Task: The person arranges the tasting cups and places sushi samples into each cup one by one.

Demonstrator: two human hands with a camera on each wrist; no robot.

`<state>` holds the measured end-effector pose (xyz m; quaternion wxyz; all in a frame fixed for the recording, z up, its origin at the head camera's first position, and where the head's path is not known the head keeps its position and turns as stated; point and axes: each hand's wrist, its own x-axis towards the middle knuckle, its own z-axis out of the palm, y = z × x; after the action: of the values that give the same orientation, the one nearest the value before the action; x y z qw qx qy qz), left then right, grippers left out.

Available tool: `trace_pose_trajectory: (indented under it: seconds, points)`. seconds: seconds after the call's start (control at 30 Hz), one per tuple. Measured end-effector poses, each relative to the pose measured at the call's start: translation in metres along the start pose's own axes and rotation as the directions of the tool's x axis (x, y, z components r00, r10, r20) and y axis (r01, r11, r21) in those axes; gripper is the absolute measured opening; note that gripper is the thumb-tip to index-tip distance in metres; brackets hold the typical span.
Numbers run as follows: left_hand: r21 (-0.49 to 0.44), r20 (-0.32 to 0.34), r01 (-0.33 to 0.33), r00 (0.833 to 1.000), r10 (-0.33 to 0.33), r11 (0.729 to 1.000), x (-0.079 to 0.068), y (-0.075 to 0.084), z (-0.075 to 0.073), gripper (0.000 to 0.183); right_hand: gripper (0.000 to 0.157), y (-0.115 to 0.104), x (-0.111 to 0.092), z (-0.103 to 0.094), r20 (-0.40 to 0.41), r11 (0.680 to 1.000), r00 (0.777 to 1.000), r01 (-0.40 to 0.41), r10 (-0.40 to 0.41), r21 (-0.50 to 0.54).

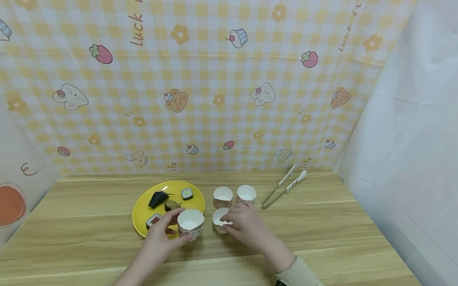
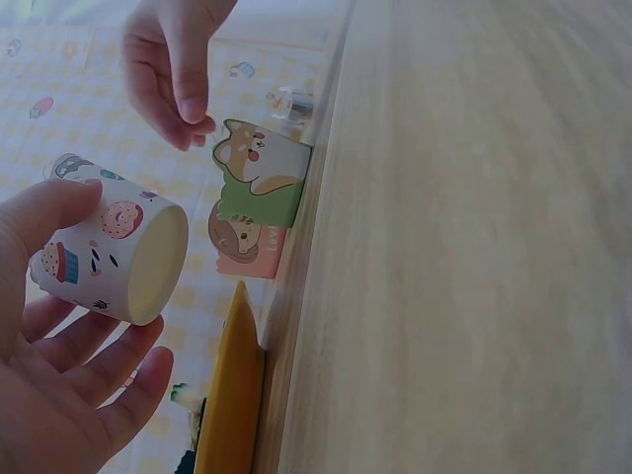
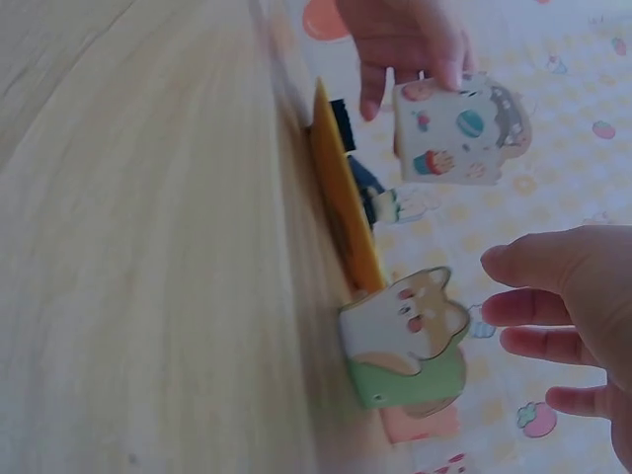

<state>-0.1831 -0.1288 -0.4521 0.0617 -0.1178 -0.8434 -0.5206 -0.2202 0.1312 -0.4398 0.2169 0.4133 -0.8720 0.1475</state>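
My left hand [image 1: 160,242] holds a white paper baking cup [image 1: 191,230] between thumb and fingers, raised beside the yellow plate. Donut and cupcake prints cover that cup [image 2: 111,237] in the left wrist view. My right hand [image 1: 249,226] hovers with loosely bent fingers over a front paper cup [image 1: 220,228]. In the right wrist view this cup [image 3: 405,336] shows a dog on green, and the fingers stand apart from it with nothing between them. Behind it are two more paper cups, a left one [image 1: 223,201] and a right one [image 1: 246,192].
A yellow plate [image 1: 138,216] at the left carries several sushi-like pieces, among them a dark cone-shaped roll [image 1: 157,199] and a small white-topped square roll [image 1: 186,193]. White-handled metal tongs [image 1: 276,192] lie spread at the back right. Behind the wooden table [image 1: 323,243] hangs a checked cloth [image 1: 211,131].
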Motion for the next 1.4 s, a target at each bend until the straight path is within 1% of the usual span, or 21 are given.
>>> trace_pose_trajectory:
  seconds: [0.3,0.53,0.83,0.97,1.17,1.4]
  points:
    - [0.001,0.005,-0.016,1.000,0.016,1.000,-0.001,0.000,0.000,0.067,0.015,-0.008,0.003,-0.010,-0.074,0.999,0.996,0.051,-0.051,-0.009]
    - [0.007,-0.006,-0.043,0.999,0.043,0.999,-0.001,0.001,0.001,0.066,0.020,-0.018,0.005,-0.019,-0.115,0.998,0.992,0.059,-0.056,0.024]
    - [0.023,0.012,-0.067,0.998,0.067,0.997,-0.004,0.005,0.003,0.065,0.024,-0.030,0.007,-0.030,-0.115,0.996,0.990,0.090,-0.086,0.025]
    - [0.018,0.022,-0.072,0.997,0.072,0.997,-0.004,0.006,0.004,0.064,0.027,-0.033,0.008,-0.030,-0.108,0.994,0.990,0.101,-0.096,0.045]
    - [0.022,0.031,-0.093,0.995,0.093,0.995,-0.004,0.006,0.005,0.064,0.030,-0.035,0.007,-0.029,-0.124,0.991,0.987,0.113,-0.105,0.064]
    - [0.030,0.047,-0.107,0.993,0.105,0.994,-0.006,0.007,0.005,0.065,0.030,-0.040,0.007,-0.029,-0.118,0.989,0.985,0.131,-0.122,0.073]
